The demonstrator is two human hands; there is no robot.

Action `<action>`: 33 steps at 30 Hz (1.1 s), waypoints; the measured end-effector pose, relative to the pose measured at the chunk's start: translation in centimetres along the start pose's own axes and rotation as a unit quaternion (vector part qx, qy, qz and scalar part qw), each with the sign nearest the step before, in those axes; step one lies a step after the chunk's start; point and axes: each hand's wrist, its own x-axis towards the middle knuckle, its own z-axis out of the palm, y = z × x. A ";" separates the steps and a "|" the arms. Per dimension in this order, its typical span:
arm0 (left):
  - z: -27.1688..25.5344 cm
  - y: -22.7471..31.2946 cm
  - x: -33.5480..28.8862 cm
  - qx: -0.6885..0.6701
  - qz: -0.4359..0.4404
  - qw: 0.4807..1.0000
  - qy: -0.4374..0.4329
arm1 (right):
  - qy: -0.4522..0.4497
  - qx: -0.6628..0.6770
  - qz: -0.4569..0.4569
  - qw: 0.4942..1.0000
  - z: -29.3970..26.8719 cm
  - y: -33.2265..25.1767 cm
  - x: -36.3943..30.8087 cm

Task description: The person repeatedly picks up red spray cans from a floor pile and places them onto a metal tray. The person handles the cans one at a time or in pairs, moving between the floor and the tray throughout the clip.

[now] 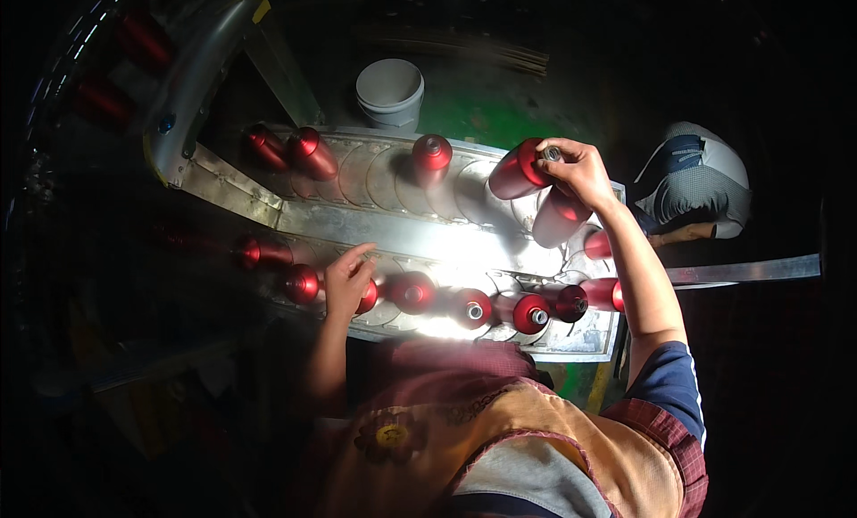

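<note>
My right hand [578,171] grips a shiny red metal bottle [515,173] by its narrow neck. The bottle is tilted, its neck end toward my fingers, above the far side of the metal conveyor [393,221]. Just below that hand stands another red bottle [561,218]. My left hand [346,279] is over the near row, fingers apart and holding nothing. Partly behind it is a red bottle [367,297]; I cannot tell if they touch. Along the near row stand more bottles, among them one with an open neck [473,310] and a tilted one [527,313].
A white bucket [390,91] stands beyond the conveyor. A curved metal frame [201,89] rises at the far left. Several red bottles, including a single one [432,159], line the far row. Another person [701,174] bends down at the right, near a metal rail [750,271].
</note>
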 end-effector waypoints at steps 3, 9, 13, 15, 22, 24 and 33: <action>0.7 -0.3 0.2 -0.023 0.069 0.997 -0.009 | 0.013 -0.121 -0.065 0.990 4.1 3.2 5.0; -3.4 2.4 -3.9 0.120 0.198 0.951 0.203 | -0.072 -0.008 0.031 0.997 7.2 7.1 10.1; -8.7 3.6 -4.3 0.137 0.103 0.908 0.382 | -0.003 0.031 -0.070 0.997 4.7 8.8 10.2; -10.2 2.6 -3.2 0.259 0.048 0.880 0.396 | 0.058 0.072 -0.096 0.991 4.1 9.4 11.1; -9.7 -2.0 1.8 0.245 0.109 0.900 0.343 | 0.096 0.099 -0.110 0.984 7.2 9.3 12.0; -9.6 -2.0 2.1 0.228 0.081 0.910 0.337 | 0.160 0.090 -0.209 0.961 6.3 8.2 10.1; -8.9 -0.6 -1.3 0.266 0.112 0.948 0.135 | 0.347 0.057 -0.161 0.922 -4.6 5.5 -9.3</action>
